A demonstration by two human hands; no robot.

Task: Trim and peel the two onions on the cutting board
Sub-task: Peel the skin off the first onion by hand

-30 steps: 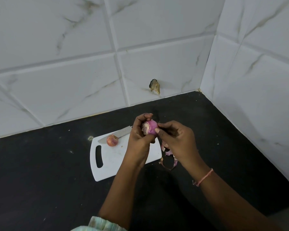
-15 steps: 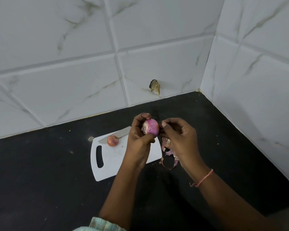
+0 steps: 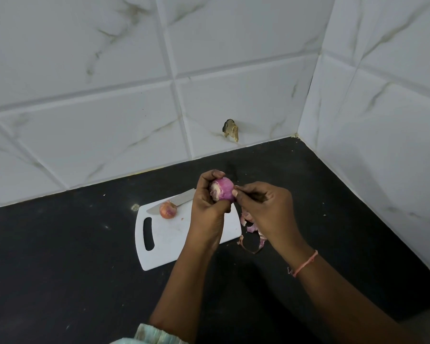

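My left hand (image 3: 206, 202) grips a purple onion (image 3: 222, 188) above the right part of the white cutting board (image 3: 167, 239). The onion's cut pale end faces left. My right hand (image 3: 266, 207) pinches at the onion's right side with thumb and fingertips. A second onion (image 3: 168, 209), still in its orange-brown skin, sits on the board's far left part. A knife blade (image 3: 174, 199) lies behind it along the board's far edge; its handle is hidden behind my left hand.
Loose purple onion peels (image 3: 252, 234) lie on the black counter (image 3: 60, 269) just right of the board. White tiled walls (image 3: 382, 145) close the back and right side, meeting in a corner. A chipped hole (image 3: 231, 130) marks the back wall.
My right hand drew slightly away from the onion half a second ago and now has its fingertips back on the onion's right side. The left hand keeps holding the onion in place.
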